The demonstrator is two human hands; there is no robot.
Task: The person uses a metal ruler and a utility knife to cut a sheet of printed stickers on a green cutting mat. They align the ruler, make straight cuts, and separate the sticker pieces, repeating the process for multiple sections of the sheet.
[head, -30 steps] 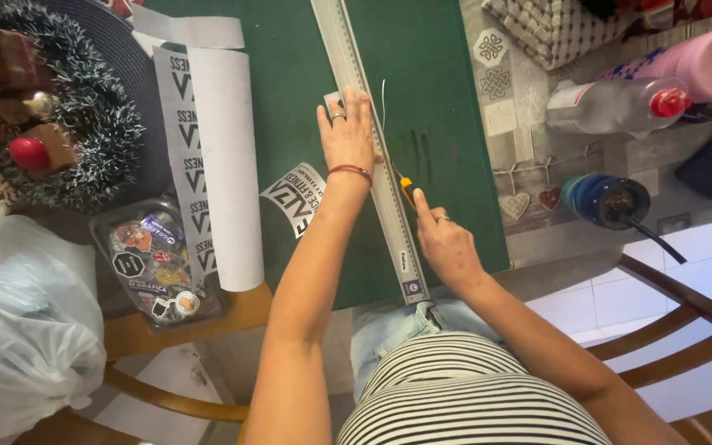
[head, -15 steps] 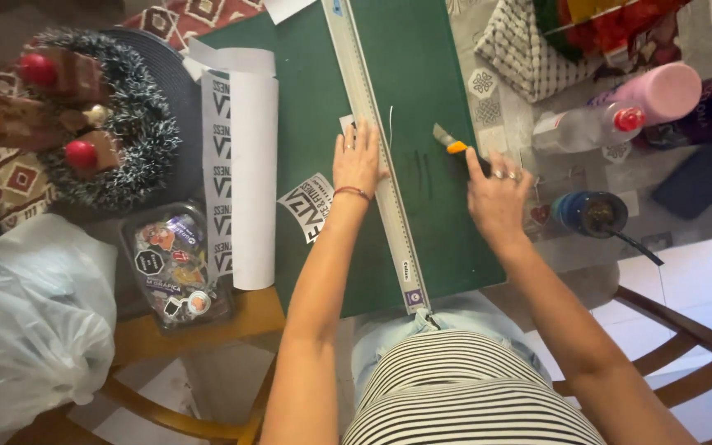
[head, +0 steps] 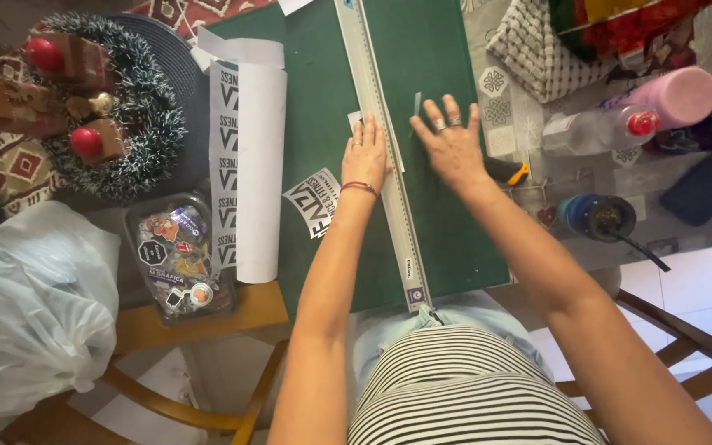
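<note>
A long metal ruler [head: 389,165] lies lengthwise down a green cutting mat [head: 315,91]. My left hand [head: 364,156] presses flat on the mat and the ruler's left edge, over a small piece of white paper [head: 356,119]. My right hand [head: 452,144] hovers with fingers spread just right of the ruler, holding nothing, its fingertips near a thin paper strip [head: 416,105]. A yellow and black utility knife [head: 508,173] lies on the mat's right edge beside my right wrist.
A partly unrolled white printed sheet [head: 249,165] and a cut printed label [head: 313,202] lie left of the ruler. A clear sticker box [head: 176,255], a tinsel wreath [head: 117,107], a white plastic bag [head: 26,313], bottles [head: 644,107] and a round dark container [head: 599,216] surround the mat.
My right hand has put the utility knife down at the mat's right edge and moved left toward the ruler, fingers now spread. My left hand stays pressed on the ruler.
</note>
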